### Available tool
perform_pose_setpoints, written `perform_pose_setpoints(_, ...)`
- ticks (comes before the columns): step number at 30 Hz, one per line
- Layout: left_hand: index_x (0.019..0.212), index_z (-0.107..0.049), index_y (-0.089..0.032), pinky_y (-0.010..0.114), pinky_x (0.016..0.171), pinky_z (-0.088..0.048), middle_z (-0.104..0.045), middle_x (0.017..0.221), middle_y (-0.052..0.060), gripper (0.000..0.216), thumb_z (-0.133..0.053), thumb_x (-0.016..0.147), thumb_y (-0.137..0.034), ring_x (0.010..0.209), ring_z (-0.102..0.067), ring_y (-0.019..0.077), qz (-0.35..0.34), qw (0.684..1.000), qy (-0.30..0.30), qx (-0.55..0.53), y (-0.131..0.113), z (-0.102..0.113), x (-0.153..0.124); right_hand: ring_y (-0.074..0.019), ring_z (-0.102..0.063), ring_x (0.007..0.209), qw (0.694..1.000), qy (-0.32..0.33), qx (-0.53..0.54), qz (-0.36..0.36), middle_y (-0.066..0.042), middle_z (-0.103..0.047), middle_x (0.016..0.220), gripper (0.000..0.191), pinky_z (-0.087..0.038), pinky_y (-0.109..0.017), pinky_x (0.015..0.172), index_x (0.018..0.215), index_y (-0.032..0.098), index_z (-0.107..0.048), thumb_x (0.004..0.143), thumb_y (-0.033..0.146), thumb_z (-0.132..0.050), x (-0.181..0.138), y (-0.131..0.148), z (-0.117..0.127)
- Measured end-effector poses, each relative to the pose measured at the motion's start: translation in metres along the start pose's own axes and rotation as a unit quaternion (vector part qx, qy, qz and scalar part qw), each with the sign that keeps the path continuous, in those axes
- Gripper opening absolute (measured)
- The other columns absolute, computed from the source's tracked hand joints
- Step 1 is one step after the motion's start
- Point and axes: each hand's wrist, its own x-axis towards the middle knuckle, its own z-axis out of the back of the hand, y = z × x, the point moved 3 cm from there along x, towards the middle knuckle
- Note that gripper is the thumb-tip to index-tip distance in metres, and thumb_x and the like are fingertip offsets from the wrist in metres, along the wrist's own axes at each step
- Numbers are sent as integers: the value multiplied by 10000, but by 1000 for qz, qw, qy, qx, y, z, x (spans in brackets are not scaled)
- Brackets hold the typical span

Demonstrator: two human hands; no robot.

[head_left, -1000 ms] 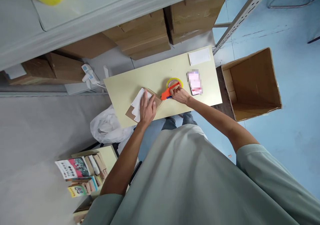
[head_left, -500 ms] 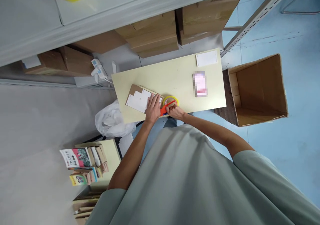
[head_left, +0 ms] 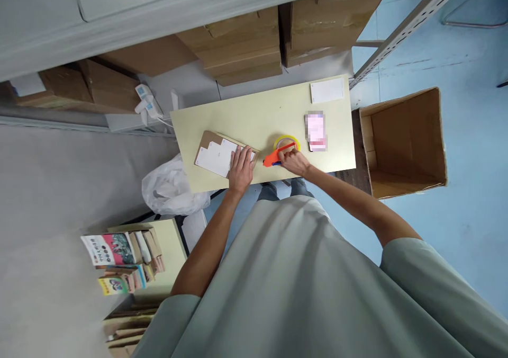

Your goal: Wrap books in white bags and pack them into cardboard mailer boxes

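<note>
My left hand (head_left: 240,170) lies with its fingers stretched out on a flat brown cardboard parcel (head_left: 207,138). White paper slips (head_left: 217,158) overlap in steps on top of the parcel, partly under that hand. An orange tape dispenser (head_left: 272,159) carrying a roll of yellow-edged tape (head_left: 286,137) is gripped by my right hand (head_left: 295,162), with the fingers wrapped round its handle. The dispenser is apart from the parcel, to its right, over the table's near edge.
The cream table (head_left: 254,112) also bears a blurred pinkish item (head_left: 316,130) and a white paper pad (head_left: 327,90). An open cardboard box (head_left: 408,146) stands to the right. Cartons (head_left: 242,45) line the shelf behind. At left are a white plastic bag (head_left: 170,188) and stacked books (head_left: 119,249).
My right hand has moved right with the tape dispenser, away from the parcel and my left hand. The left hand stays on the parcel. My view has shifted slightly.
</note>
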Motion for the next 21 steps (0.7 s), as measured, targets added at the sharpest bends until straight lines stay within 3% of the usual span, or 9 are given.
perform_pose_setpoints(4,1674,-471,-127,612,1430,-138,-450,1749,187,585,-372,1140,-346,1731,-178,299,-14,1000,-4,5,0,0,-1,-350,-756,995,998,-8,-19,-63,-336,-775,1110,507,-456,-461,961,1422,-77,-463,1179,303,-232,-2,-59,18)
perform_pose_setpoints(7,1670,-474,-124,612,1429,-143,-458,1743,194,581,-385,1132,-326,1730,-179,302,-19,1000,-6,9,0,0,-1,-351,-748,994,998,-13,-27,-60,-318,-781,1104,543,-440,-451,979,1425,-76,-474,1185,357,-251,0,-80,32)
perform_pose_setpoints(21,1650,-505,-128,622,1421,-161,-481,1730,189,569,-381,1132,-327,1725,-194,315,-47,999,20,12,-2,-1,-5,-395,-760,1091,1000,-13,-2,-25,-330,-764,1168,477,-476,-459,914,1433,-59,-538,1132,251,-337,58,-55,66)
